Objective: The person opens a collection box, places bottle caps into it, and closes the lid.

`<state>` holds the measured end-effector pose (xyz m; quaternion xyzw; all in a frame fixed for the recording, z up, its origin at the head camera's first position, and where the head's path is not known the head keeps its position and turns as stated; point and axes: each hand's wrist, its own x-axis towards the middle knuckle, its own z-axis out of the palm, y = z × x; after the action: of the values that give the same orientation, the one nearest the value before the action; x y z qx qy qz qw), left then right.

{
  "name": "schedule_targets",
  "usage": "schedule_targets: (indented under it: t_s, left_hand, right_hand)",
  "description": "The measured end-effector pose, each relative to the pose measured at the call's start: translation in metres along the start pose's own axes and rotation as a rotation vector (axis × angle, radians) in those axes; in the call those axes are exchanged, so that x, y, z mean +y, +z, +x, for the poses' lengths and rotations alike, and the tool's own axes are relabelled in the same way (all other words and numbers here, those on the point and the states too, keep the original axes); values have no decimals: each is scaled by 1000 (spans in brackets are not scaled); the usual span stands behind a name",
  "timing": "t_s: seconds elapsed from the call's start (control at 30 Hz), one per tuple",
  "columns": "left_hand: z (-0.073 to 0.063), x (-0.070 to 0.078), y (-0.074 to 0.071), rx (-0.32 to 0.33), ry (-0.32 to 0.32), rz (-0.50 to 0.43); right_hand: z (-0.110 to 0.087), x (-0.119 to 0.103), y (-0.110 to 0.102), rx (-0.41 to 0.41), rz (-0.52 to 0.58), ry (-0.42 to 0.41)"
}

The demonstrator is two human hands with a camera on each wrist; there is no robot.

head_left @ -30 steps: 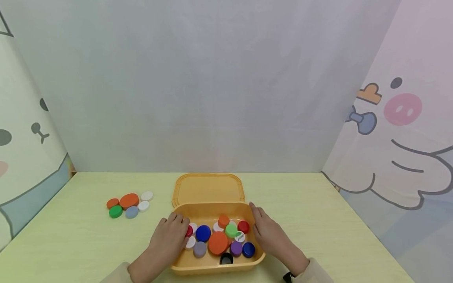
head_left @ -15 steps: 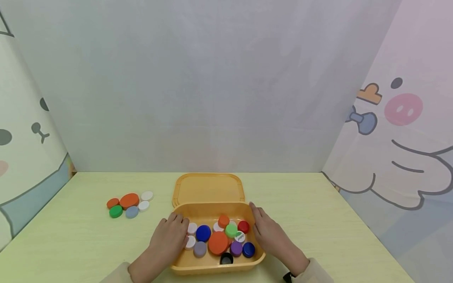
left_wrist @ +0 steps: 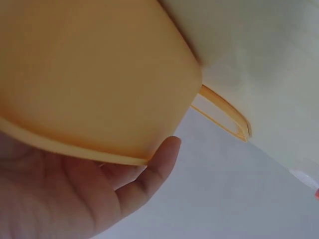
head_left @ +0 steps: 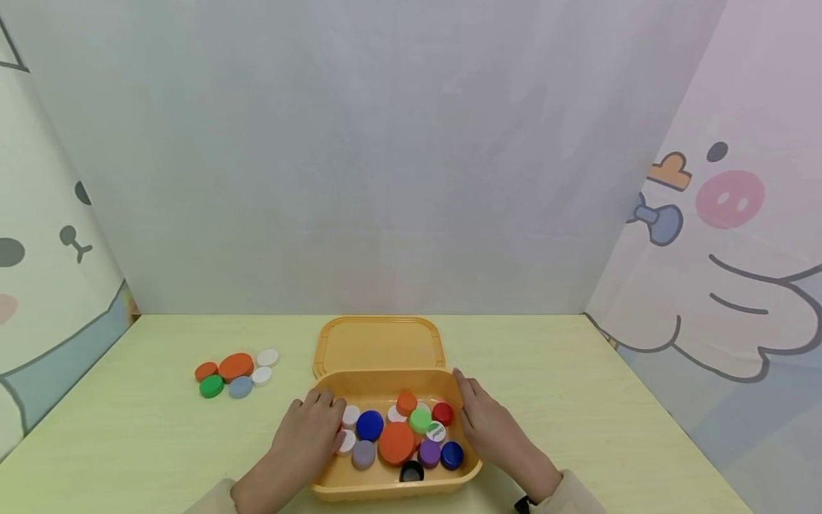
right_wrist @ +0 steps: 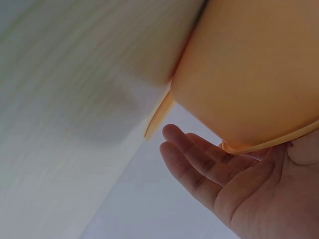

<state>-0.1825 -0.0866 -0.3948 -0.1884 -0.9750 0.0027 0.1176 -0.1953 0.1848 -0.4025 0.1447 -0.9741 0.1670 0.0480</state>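
An orange-yellow plastic box (head_left: 379, 491) stands before me, holding many bottle caps in mixed colours. My left hand (head_left: 306, 432) grips its left wall, with fingers bent over the rim. My right hand (head_left: 491, 421) holds the right wall, its fingers reaching along the far corner. In both wrist views the box's outer wall (left_wrist: 94, 79) fills much of the picture. Inside lie a large orange cap (head_left: 396, 442), a blue cap (head_left: 369, 425), a light green cap (head_left: 420, 420) and a black cap (head_left: 412, 472). A sliver of red shows beside the left fingers, mostly hidden.
Behind the box lies its flat lid (head_left: 379, 343), partly covered by the box's far rim. Several loose caps sit to the left on the table, among them a large orange cap (head_left: 236, 367) and a green cap (head_left: 211, 386). A grey curtain (head_left: 359, 157) closes the back.
A red cap beside my left fingers, plain to see one second ago, is now almost wholly hidden there. Both hands keep their places on the box.
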Motion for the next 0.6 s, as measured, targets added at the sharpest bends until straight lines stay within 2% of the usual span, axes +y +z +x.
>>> schedule_targets:
  t_s: [0.37,0.6]
  left_hand:
    - [-3,1,-20,-23,-30,-33]
    - [-1,-7,-34,28,-45,-46]
  right_hand:
    - [0,-1,0,1,5,-1]
    - [0,-1,-1,-3,9,4]
